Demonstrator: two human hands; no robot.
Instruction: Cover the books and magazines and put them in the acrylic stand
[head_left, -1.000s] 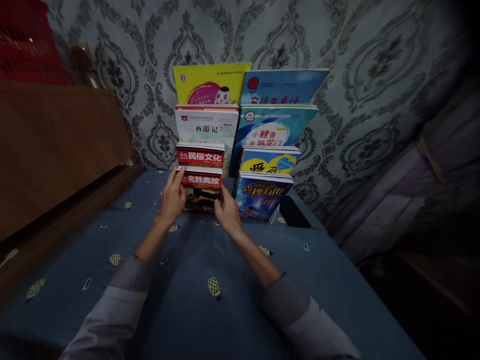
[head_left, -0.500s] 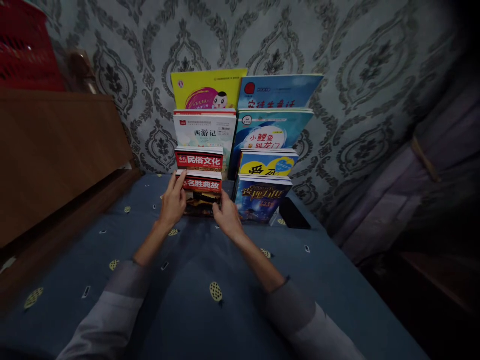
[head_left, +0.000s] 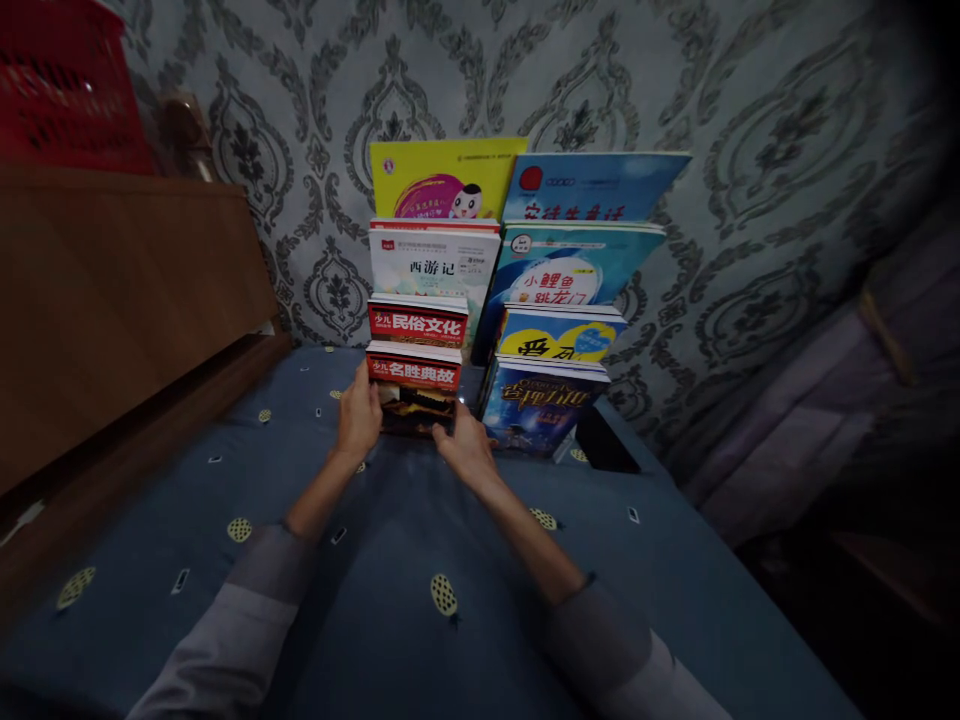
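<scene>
Two columns of upright books stand in tiered rows on the bed. At the front of the left column is a book with a red title band and a dark cover (head_left: 414, 373). My left hand (head_left: 358, 412) lies along its left edge, and my right hand (head_left: 466, 445) grips its lower right edge with the thumb in front. Fingers behind the book are hidden. Just behind it rises another red-banded book (head_left: 420, 324), then a white book (head_left: 435, 265) and a yellow book (head_left: 450, 160). A dark blue book (head_left: 544, 405) fronts the right column, close to my right hand.
The right column also holds a yellow-and-blue book (head_left: 562, 335), a teal book (head_left: 585, 260) and a blue book (head_left: 600, 185). A black flat object (head_left: 611, 445) lies beside it. At left are a wooden cabinet (head_left: 135, 300) and a red basket (head_left: 67, 90); a curtain (head_left: 795, 430) hangs right.
The view has shifted, so the books sit further right in it. My left fingers have slid down from the front book's top corner to its left side. The right hand stays at the right edge.
</scene>
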